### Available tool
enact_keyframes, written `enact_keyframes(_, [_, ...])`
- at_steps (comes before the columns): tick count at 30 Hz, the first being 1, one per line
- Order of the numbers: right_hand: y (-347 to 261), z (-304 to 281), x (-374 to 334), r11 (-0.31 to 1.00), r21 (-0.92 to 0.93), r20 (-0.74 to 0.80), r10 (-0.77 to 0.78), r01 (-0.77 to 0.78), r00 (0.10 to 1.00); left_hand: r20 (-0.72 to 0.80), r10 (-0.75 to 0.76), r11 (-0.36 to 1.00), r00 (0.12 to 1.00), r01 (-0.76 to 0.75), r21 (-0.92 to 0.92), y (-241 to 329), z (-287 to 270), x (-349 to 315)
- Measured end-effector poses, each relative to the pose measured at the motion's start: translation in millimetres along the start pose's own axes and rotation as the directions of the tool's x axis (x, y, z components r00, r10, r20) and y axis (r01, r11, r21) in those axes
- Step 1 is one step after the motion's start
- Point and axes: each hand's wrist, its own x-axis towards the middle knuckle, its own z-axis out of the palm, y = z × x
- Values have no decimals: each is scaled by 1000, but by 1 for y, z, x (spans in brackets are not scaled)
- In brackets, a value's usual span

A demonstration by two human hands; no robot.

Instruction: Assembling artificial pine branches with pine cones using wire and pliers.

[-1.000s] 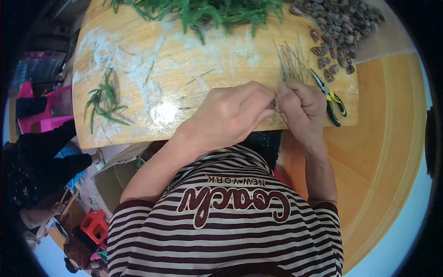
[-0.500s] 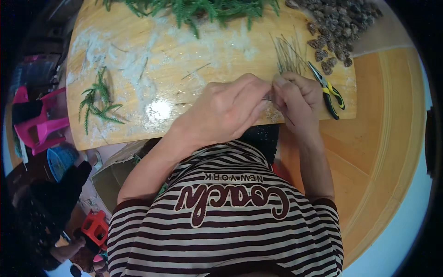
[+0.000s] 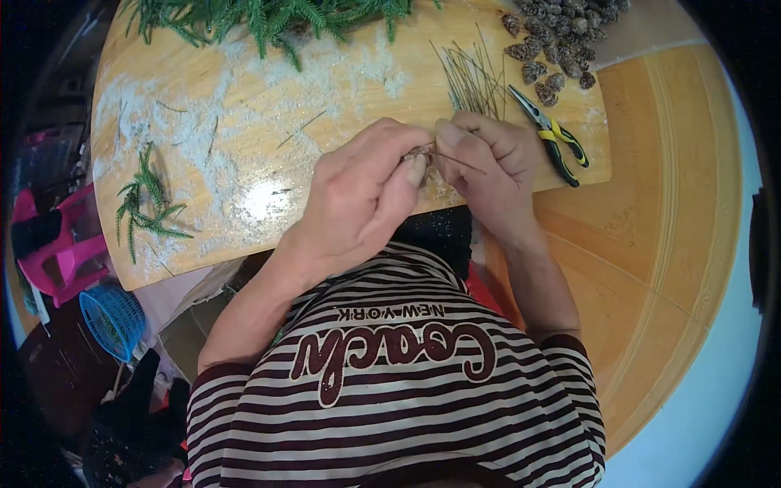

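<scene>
Above the near edge of the wooden table, my left hand (image 3: 354,191) is closed around a small brown pine cone (image 3: 419,153), most of it covered by the fingers. Close against it, my right hand (image 3: 496,163) pinches a thin brown wire (image 3: 464,164) at the cone; one end sticks out across the right fingers. Just beyond the right hand lies a bunch of similar thin wires (image 3: 476,81). Long-nose pliers (image 3: 555,134) with black and yellow handles rest to its right.
Green artificial fir branches (image 3: 268,24) lie along the far edge, and a heap of pine cones (image 3: 561,41) sits far right. A small green sprig (image 3: 150,199) lies at left on the table (image 3: 236,146), which is dusted white. A blue basket (image 3: 114,321) and pink chair (image 3: 61,252) stand left.
My hands have turned and parted slightly, so the pine cone and the wire end now show between them. The whole view has shifted, with the table things sitting further left and mostly higher.
</scene>
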Motion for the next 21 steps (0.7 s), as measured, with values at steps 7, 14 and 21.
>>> enact_keyframes(7, [6,1,-4,852,-319,108,-402,415,909,198,-524,567,829,512,-645,9,0,-2])
enact_keyframes(14, [3,-3,6,528,-549,282,-612,647,739,224,-516,483,827,496,-722,8,0,3])
enact_keyframes(21, [0,-7,10,701,-430,255,-510,568,822,293,-518,244,804,467,-850,2,-12,0])
